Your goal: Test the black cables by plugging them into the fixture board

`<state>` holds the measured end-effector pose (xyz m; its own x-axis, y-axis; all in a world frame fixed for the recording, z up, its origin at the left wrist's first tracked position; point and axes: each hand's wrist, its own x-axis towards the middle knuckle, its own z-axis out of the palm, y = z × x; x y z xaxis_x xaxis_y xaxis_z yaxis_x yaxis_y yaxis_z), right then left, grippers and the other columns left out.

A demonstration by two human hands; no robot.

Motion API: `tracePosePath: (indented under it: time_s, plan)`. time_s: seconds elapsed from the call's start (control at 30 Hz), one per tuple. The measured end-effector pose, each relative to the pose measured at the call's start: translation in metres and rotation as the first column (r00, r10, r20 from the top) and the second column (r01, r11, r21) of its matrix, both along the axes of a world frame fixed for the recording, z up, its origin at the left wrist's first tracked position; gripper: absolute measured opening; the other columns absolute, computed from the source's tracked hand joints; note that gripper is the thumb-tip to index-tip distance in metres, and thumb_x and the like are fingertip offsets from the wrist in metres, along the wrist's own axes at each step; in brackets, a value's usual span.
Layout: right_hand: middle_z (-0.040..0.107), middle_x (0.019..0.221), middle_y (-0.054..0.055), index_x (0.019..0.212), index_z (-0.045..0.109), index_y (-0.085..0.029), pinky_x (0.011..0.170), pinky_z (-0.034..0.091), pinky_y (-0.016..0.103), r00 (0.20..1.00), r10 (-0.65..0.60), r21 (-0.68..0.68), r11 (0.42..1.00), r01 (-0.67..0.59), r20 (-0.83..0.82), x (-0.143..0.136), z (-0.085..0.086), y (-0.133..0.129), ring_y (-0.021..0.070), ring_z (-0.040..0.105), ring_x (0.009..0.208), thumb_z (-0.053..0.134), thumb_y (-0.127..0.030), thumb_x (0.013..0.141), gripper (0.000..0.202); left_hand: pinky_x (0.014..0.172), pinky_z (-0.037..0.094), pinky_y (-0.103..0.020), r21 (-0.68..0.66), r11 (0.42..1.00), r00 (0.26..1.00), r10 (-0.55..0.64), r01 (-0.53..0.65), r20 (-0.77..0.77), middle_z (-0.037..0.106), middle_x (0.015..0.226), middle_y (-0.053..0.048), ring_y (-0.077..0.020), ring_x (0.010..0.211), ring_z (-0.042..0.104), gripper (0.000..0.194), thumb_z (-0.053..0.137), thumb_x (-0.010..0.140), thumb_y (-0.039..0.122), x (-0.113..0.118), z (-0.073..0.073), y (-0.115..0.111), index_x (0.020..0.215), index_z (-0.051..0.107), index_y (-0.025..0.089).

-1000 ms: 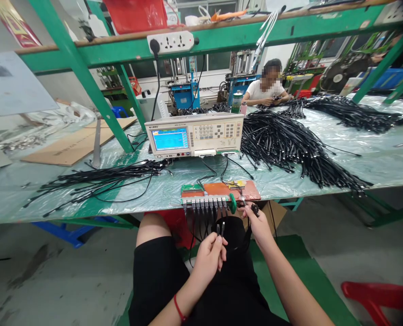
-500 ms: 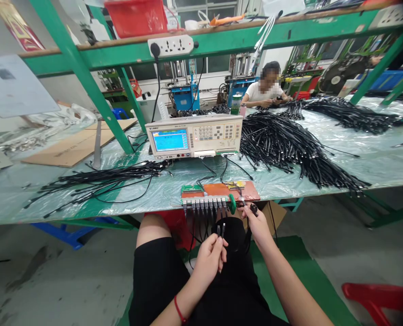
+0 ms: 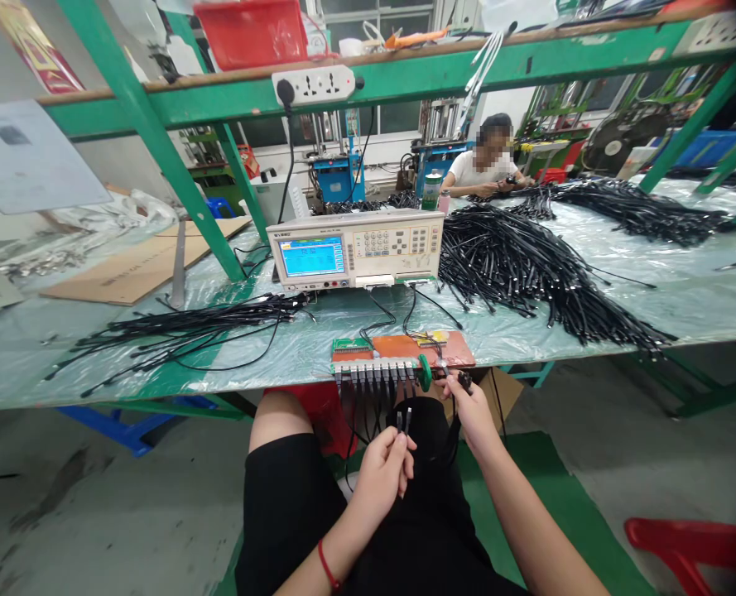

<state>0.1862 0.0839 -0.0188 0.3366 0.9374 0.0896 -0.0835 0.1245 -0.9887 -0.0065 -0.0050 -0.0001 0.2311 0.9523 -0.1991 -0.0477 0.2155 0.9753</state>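
My left hand [image 3: 385, 465] is closed over my lap, pinching black cables whose two metal-tipped plugs [image 3: 403, 420] point up between thumb and fingers. At the right end of the test board, my right hand [image 3: 470, 407] grips black cables [image 3: 464, 382], with its fingertips by the board's edge. The orange test board [image 3: 398, 349] lies at the table's front edge, with several black cables [image 3: 377, 393] hanging from its row of sockets. A green disc-like piece [image 3: 425, 373] stands beside my right fingertips. Behind the board is a bench tester [image 3: 380, 248] with a lit blue screen.
A large heap of black cables [image 3: 517, 265] spreads to the right; a smaller bundle [image 3: 187, 327] lies left. Green frame posts [image 3: 150, 149] and a shelf with a power strip [image 3: 313, 85] stand above the table. A person [image 3: 483, 161] sits opposite. A red stool [image 3: 696, 550] is at lower right.
The text on the tester's blue screen has changed. Both hands and the cables in them stay in practically the same place.
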Motion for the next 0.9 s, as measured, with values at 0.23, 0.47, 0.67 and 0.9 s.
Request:
tracePosePath:
  time_s: [0.23,0.47,0.67,0.9]
  plan:
    - [0.056,0.059,0.001,0.073,0.058,-0.017,0.039,0.035,0.022,0.946,0.156,-0.142,0.969,-0.202,-0.284,-0.011,0.021,0.001,0.0101,0.045,0.042,0.081,-0.074,0.062,0.063,0.034,0.033,-0.017,0.010,0.999,0.999,0.042,-0.042,0.030,0.053,0.056,0.005,-0.0055,0.034,0.041,0.054,0.051,0.088,0.070,0.000,0.007,0.001,0.088,0.056,0.016]
    - [0.028,0.049,-0.010,0.069,0.053,-0.018,0.036,0.013,0.018,0.919,0.225,-0.145,0.948,-0.284,-0.324,-0.027,0.027,-0.033,0.0025,0.019,0.038,0.082,-0.067,0.069,0.057,0.041,0.041,-0.019,0.089,0.977,0.973,0.181,-0.194,0.141,0.057,0.062,0.003,-0.0070,0.042,0.049,0.046,0.053,0.094,0.061,-0.004,0.011,0.002,0.093,0.059,0.016]
    - [0.052,0.065,0.000,0.090,0.073,-0.014,0.040,0.022,0.020,0.911,0.405,-0.090,0.907,-0.411,-0.079,-0.060,0.024,-0.067,0.0056,0.032,0.045,0.080,-0.053,0.078,0.041,0.040,0.030,-0.017,0.080,0.965,0.958,0.236,-0.251,0.160,0.051,0.059,0.005,-0.0048,0.042,0.040,0.044,0.057,0.092,0.059,-0.005,0.012,0.001,0.081,0.058,0.017]
    - [0.051,0.057,-0.003,0.078,0.060,-0.019,0.041,0.035,0.021,0.900,0.375,-0.064,0.916,-0.397,-0.220,-0.080,0.031,-0.070,0.0107,0.045,0.045,0.081,-0.051,0.078,0.038,0.046,0.033,-0.021,0.115,0.983,0.989,0.143,-0.145,0.020,0.048,0.049,0.003,-0.0080,0.043,0.042,0.050,0.057,0.093,0.058,-0.006,0.019,0.001,0.066,0.057,0.016]
